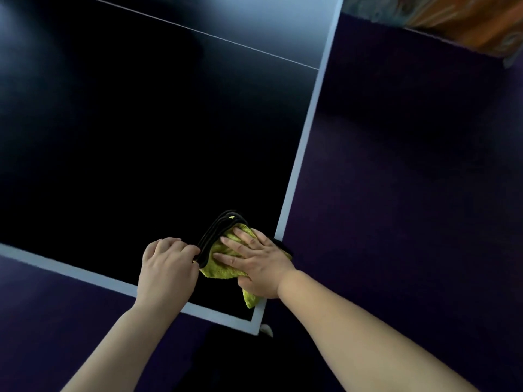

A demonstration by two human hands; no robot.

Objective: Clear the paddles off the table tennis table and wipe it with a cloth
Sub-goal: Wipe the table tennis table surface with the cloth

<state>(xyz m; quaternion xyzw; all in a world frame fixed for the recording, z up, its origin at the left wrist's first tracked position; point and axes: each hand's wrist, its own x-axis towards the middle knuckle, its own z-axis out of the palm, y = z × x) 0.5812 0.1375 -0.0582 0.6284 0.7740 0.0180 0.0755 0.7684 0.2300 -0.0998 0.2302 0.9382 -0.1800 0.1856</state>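
A folded yellow cloth [223,265] with black trimmed edges lies on the dark table tennis table [127,142], close to its near right corner. My right hand [257,261] rests flat on top of the cloth, fingers spread and pressing it down. My left hand [167,264] is curled beside it, its fingertips gripping the cloth's black folded edge. No paddles are in view.
White border lines run along the table's near edge [70,271] and right edge [308,123]. A thin white centre line [203,33] crosses the far surface. Dark purple carpet [410,165] surrounds the table, with a patterned orange strip [467,21] at the top right.
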